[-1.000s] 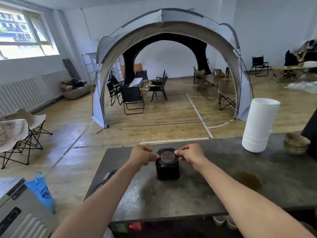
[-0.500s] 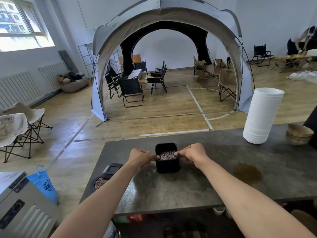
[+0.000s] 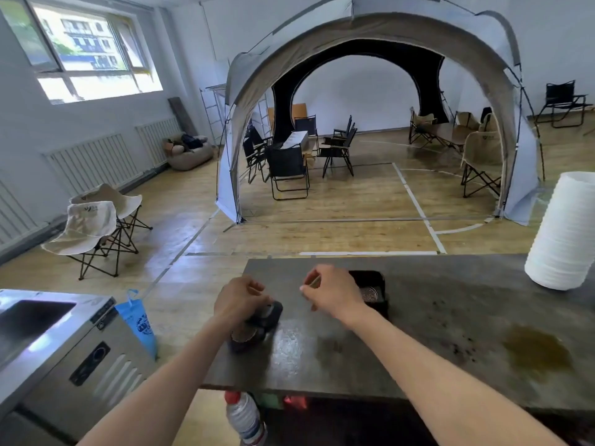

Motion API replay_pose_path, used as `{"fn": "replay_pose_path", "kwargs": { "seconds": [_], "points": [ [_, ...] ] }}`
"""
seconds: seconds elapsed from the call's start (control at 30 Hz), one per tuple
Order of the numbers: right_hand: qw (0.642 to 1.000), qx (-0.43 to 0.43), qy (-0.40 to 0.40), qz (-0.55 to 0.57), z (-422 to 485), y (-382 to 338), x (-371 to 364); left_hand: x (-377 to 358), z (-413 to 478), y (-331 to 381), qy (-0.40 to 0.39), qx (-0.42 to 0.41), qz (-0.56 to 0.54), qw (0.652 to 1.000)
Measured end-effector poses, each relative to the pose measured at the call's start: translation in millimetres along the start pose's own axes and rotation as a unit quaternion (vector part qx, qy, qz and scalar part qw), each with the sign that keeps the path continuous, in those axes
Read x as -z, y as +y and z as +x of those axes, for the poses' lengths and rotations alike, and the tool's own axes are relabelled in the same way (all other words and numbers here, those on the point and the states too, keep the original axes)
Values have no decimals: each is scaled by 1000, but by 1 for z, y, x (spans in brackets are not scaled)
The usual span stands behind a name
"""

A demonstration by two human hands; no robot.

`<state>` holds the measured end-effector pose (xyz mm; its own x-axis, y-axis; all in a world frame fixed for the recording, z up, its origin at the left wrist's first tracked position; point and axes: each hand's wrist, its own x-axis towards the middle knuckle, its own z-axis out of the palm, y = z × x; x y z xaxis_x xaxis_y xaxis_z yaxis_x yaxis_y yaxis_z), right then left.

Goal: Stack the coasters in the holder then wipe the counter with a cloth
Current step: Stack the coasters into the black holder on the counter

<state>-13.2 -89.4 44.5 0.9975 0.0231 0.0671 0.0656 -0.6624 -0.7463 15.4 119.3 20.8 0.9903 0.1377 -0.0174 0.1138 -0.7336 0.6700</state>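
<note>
The left hand (image 3: 240, 299) curls down over a dark blurred object (image 3: 254, 323) near the counter's (image 3: 418, 349) left end; whether it grips is unclear. The right hand (image 3: 331, 292), fingers loosely curled, hovers empty, half-hiding the black holder (image 3: 375, 289) with a coaster (image 3: 369, 294) inside.

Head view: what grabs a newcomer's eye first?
The two bare hands over the grey counter: the left hand reaching onto dark coasters near the counter's left end, the right hand hovering beside the black coaster holder. Next, the brownish spill at right, the tall white stack at the far right, and the big dome tent beyond.
</note>
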Motion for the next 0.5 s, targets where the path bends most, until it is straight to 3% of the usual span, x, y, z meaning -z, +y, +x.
{"fn": "replay_pose_path", "kwargs": {
  "seconds": [0.2, 0.37, 0.5],
  "points": [
    [977, -147, -120, 99, 11, -10, -72, 15, -1, -29, -13, 50, 29, 998],
    [948, -216, -99, 210, 23, -15, -90, 11, 6, -37, -13, 68, -6, 998],
    [898, -276, -137, 314, 24, -17, -86, 18, 11, -36, 8, 82, -20, 996]
  ]
}}
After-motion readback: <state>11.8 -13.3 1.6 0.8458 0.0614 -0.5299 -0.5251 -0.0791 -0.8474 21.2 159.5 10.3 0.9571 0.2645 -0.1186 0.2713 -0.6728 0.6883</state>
